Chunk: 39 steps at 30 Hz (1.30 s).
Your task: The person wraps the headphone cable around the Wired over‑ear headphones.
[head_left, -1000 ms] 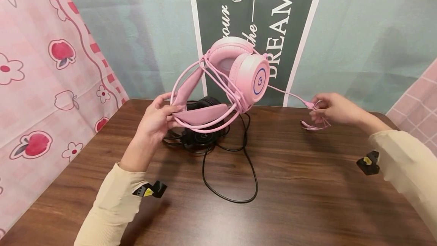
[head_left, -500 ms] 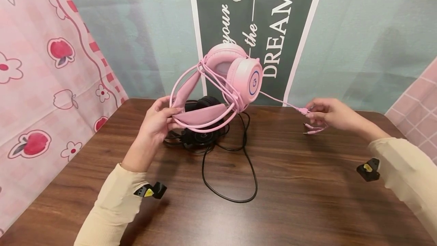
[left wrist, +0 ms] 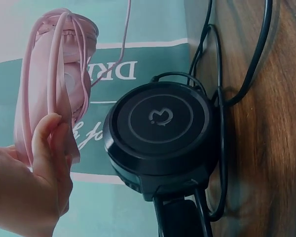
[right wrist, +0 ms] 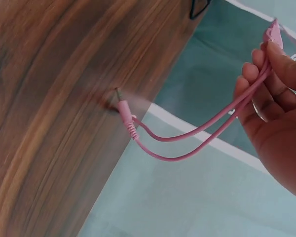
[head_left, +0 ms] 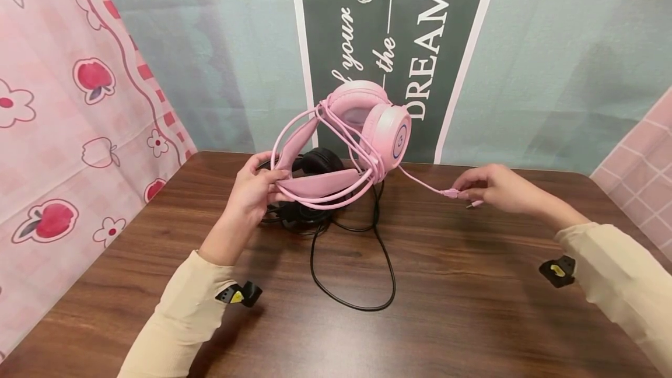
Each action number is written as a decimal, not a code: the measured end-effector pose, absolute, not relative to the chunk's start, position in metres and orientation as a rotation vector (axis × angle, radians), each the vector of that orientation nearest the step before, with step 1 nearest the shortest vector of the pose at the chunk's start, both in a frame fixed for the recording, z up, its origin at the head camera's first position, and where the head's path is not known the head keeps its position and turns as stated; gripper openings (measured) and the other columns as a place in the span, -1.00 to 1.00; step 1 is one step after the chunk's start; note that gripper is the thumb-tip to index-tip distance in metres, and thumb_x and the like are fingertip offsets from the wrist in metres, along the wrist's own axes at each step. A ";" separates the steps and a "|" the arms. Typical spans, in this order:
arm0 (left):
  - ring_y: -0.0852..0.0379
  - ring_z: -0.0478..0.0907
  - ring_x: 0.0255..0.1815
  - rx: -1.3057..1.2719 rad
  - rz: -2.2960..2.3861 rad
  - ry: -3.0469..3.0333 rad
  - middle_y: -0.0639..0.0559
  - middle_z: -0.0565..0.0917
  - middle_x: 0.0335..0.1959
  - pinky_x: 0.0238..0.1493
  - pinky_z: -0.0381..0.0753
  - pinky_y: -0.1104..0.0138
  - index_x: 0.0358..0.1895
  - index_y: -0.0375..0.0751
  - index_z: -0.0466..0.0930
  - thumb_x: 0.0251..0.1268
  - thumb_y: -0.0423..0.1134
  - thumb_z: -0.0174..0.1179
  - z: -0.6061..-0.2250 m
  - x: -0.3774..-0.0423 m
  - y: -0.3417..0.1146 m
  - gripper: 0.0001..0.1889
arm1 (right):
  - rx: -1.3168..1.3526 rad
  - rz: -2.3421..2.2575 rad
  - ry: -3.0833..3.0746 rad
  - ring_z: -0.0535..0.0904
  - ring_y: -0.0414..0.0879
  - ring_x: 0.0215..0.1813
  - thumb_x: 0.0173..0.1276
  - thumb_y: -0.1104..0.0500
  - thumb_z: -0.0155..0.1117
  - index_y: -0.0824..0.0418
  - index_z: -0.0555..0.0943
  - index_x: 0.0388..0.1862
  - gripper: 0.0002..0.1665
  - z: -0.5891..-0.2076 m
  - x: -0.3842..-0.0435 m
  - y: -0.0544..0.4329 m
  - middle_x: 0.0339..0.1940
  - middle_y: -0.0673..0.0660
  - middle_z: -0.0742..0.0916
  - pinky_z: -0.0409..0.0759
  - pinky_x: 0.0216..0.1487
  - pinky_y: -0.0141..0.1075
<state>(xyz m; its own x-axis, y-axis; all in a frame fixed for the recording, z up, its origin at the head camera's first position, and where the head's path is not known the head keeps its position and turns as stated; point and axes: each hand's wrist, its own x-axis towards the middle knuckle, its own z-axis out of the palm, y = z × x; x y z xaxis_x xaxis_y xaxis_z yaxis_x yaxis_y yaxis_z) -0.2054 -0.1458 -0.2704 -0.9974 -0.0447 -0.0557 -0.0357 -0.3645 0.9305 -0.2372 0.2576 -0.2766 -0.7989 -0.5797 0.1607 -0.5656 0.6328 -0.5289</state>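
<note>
My left hand (head_left: 254, 190) grips the band of a pink headset (head_left: 346, 144) and holds it above the table, its pink cable wound around the ear cups. In the left wrist view, the fingers (left wrist: 47, 148) curl round the pink headset (left wrist: 54, 84). My right hand (head_left: 485, 188) pinches the pink cable's end (head_left: 448, 193) low over the table; the cable (right wrist: 197, 131) runs through my curled fingers (right wrist: 251, 84) and its plug (right wrist: 124, 106) touches the wood. A black headset (head_left: 310, 203) lies on the table under the pink one, its ear cup (left wrist: 160, 128) close in the left wrist view.
The black headset's cable (head_left: 367, 284) loops toward me across the brown wooden table (head_left: 472, 319). A dark banner with white lettering (head_left: 394, 34) hangs behind on a teal backdrop. Pink patterned cloth (head_left: 63, 104) hangs at the left, and pink tile shows at the far right.
My right hand has lowered toward the table and moved left with the cable end. The pink headset has dropped slightly and turned its ear cup further away.
</note>
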 end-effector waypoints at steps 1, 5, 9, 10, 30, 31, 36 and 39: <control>0.14 0.54 -0.72 0.107 -2.586 -1.771 -0.09 0.49 -0.58 -0.70 0.61 0.32 -0.04 -0.24 0.26 0.13 -0.67 -0.05 -0.271 -0.206 -0.145 -0.63 | -0.996 -0.878 2.823 0.48 -0.35 -0.50 0.12 0.50 0.21 0.24 0.63 -0.33 -0.78 -0.276 -0.236 0.256 -0.49 -0.03 0.63 0.58 -0.52 -0.43; 0.14 0.53 -0.71 0.104 -2.588 -1.783 -0.10 0.49 -0.57 -0.70 0.62 0.32 -0.02 -0.24 0.24 0.12 -0.67 -0.05 -0.273 -0.207 -0.141 -0.61 | -1.063 -0.802 2.860 0.45 -0.35 -0.53 0.11 0.47 0.25 0.18 0.64 -0.36 -0.78 -0.277 -0.235 0.251 -0.50 -0.06 0.63 0.50 -0.57 -0.44; 0.14 0.53 -0.72 0.106 -2.611 -1.773 -0.09 0.50 -0.56 -0.70 0.61 0.32 -0.01 -0.24 0.23 0.12 -0.67 -0.06 -0.274 -0.207 -0.139 -0.60 | -1.110 -0.752 2.872 0.42 -0.31 -0.54 0.09 0.48 0.25 0.16 0.65 -0.38 -0.76 -0.280 -0.235 0.248 -0.53 -0.09 0.60 0.44 -0.59 -0.43; 0.14 0.53 -0.72 0.110 -2.616 -1.768 -0.08 0.51 -0.56 -0.71 0.61 0.31 -0.01 -0.24 0.23 0.12 -0.67 -0.06 -0.275 -0.207 -0.138 -0.60 | -1.123 -0.746 2.870 0.42 -0.30 -0.54 0.09 0.48 0.26 0.15 0.65 -0.39 -0.75 -0.280 -0.235 0.247 -0.53 -0.10 0.59 0.43 -0.59 -0.43; 0.16 0.52 -0.75 0.124 -2.579 -1.798 -0.06 0.50 -0.63 -0.76 0.59 0.33 0.05 -0.28 0.22 0.11 -0.66 -0.02 -0.278 -0.207 -0.121 -0.56 | -1.609 -0.874 2.511 0.43 -0.30 -0.48 0.02 0.54 0.27 0.17 0.67 -0.39 -0.70 -0.282 -0.224 0.219 -0.53 -0.08 0.60 0.44 -0.53 -0.52; 0.17 0.52 -0.75 0.126 -2.579 -1.796 -0.06 0.50 -0.62 -0.76 0.59 0.33 0.05 -0.28 0.22 0.10 -0.66 -0.02 -0.278 -0.207 -0.120 -0.56 | -1.615 -0.876 2.486 0.44 -0.29 -0.48 0.03 0.54 0.26 0.17 0.67 -0.38 -0.69 -0.282 -0.224 0.218 -0.52 -0.06 0.61 0.45 -0.53 -0.51; 0.16 0.52 -0.75 0.141 -2.562 -1.788 -0.09 0.48 -0.59 -0.76 0.59 0.33 0.05 -0.28 0.24 0.10 -0.67 -0.01 -0.277 -0.208 -0.116 -0.56 | -1.620 -0.865 2.390 0.47 -0.25 -0.48 0.05 0.53 0.25 0.13 0.67 -0.36 -0.67 -0.283 -0.221 0.214 -0.50 -0.08 0.61 0.48 -0.51 -0.50; 0.16 0.52 -0.75 0.155 -2.542 -1.794 -0.11 0.47 -0.58 -0.76 0.59 0.32 0.07 -0.29 0.23 0.11 -0.67 -0.01 -0.277 -0.209 -0.115 -0.55 | -1.644 -0.870 2.388 0.48 -0.23 -0.48 0.06 0.52 0.26 0.13 0.67 -0.36 -0.68 -0.281 -0.219 0.213 -0.50 -0.10 0.62 0.48 -0.50 -0.51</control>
